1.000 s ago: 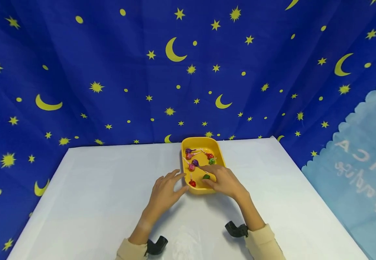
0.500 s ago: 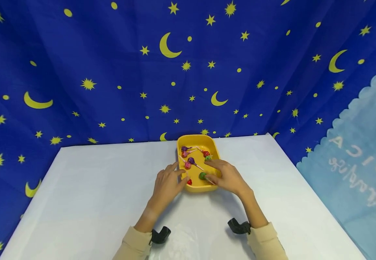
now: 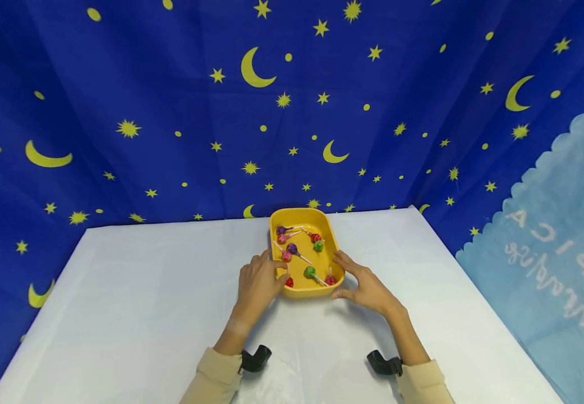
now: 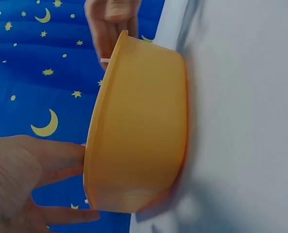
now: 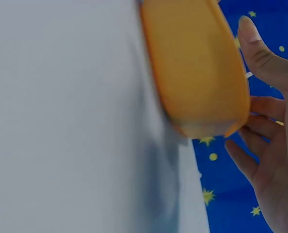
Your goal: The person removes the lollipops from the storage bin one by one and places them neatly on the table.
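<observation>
A yellow rectangular container (image 3: 306, 292) sits on the white table, holding several small wrapped lollipops. Among them are a green lollipop (image 3: 310, 272) near the front, a red one (image 3: 330, 279) in the right front corner, and a purple one (image 3: 292, 248) in the middle. At the container's left side is my left hand (image 3: 258, 285), thumb and index finger reaching over the rim with loosely bent fingers. My right hand (image 3: 369, 287) is beside the right rim, fingers spread and holding nothing. In the right wrist view, its fingertips lie near the container wall (image 5: 197, 63).
The white table (image 3: 160, 292) extends around the container. Behind it hangs a blue curtain (image 3: 180, 101) with yellow stars and moons. A light blue panel (image 3: 564, 252) with lettering is at the right. Black wrist pieces (image 3: 256, 359) show at both cuffs.
The right hand has let go of the green lollipop and moved right, out to the container's rim. The left hand's thumb and index finger now reach over the left rim.
</observation>
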Motion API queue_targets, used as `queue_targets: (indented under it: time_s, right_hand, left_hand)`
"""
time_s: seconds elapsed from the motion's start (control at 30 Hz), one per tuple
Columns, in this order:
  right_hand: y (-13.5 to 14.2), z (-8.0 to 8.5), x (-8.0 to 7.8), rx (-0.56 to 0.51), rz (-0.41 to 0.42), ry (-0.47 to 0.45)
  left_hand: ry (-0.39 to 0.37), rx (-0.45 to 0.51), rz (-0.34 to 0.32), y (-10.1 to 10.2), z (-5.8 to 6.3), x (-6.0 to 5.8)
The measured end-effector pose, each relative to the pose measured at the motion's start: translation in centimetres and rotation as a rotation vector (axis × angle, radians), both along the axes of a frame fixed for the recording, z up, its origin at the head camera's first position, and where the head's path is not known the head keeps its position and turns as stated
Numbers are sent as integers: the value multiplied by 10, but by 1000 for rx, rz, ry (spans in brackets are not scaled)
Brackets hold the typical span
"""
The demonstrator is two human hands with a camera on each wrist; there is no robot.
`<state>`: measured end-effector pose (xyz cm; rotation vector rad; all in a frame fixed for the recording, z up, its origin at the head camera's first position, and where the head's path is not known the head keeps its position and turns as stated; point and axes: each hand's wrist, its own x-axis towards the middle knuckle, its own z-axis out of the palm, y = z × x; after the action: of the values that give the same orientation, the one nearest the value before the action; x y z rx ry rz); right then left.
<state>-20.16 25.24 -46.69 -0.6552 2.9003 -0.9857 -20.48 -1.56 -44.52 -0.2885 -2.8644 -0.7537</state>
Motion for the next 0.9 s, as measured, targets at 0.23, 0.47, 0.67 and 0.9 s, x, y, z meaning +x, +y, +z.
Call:
queue_targets:
  time_s: [0.23,0.47,0.67,0.9]
  right_hand:
    - [2,-23,-4,-81,64,83]
    - [3,-28,-9,-151,63,78]
    - [3,-27,-9,-169,61,61]
    - [3,-29,-9,-179,41,52]
  left_hand:
    - [-36,-17,33,6,1,-6]
    - [38,20,56,7,-1,-5]
    - [127,100,4,5,-1,-5]
    - [259,191,-227,5,-5,-18]
